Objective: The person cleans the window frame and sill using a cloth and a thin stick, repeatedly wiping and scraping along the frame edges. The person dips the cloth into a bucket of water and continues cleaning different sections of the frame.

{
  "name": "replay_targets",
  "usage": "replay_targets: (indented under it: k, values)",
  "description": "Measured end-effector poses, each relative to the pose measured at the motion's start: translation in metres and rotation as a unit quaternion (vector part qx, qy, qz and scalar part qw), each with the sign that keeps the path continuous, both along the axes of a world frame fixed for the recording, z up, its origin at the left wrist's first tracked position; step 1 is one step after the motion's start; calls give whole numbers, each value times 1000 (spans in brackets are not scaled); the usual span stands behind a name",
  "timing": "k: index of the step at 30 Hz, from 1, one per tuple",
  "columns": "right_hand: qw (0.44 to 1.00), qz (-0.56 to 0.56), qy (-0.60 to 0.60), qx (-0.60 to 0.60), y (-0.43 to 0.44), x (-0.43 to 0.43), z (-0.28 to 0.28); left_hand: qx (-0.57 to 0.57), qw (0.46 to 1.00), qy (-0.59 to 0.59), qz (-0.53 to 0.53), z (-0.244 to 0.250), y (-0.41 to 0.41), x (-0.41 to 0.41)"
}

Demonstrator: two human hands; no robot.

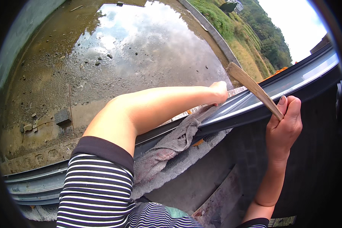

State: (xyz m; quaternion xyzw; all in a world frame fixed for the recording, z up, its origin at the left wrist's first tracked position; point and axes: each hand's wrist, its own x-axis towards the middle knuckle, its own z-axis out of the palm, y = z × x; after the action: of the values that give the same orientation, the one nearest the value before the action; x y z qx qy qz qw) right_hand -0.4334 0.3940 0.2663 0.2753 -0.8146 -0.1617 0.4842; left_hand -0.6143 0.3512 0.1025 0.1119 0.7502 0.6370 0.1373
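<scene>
My right hand (283,128) grips the lower end of a flat, slightly curved wooden stick (255,88), which slants up and left in front of the sliding window sash (273,94). My left arm reaches out through the window opening. My left hand (220,90) is bent at the outer side of the sash, its fingers mostly hidden. A crumpled grey towel (171,148) with reddish stains is draped over the window track and the rough sill. Its upper end passes under my left wrist; whether the fingers hold it is unclear.
Metal window tracks (37,182) run along the rough concrete sill (185,168). Outside lies a wet concrete surface with a puddle (148,42), rubble and a grey block (62,117). Inside, a stained board (219,196) leans below the sill.
</scene>
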Motion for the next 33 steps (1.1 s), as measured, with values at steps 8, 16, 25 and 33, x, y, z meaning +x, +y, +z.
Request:
replay_targets:
  k: [8,16,25,33]
  values:
    - [1000,-3,-1,16,-2,7,12,-112,951,271,-102,-33,-1,31]
    - [967,-20,-247,-65,-21,37,39,-165,913,373,-22,-54,-11,13]
    - [953,16,-295,-61,-34,86,71,-359,815,441,-112,-36,0,20]
    - [962,-22,-269,-33,-22,100,65,-217,923,256,-187,-23,-32,33]
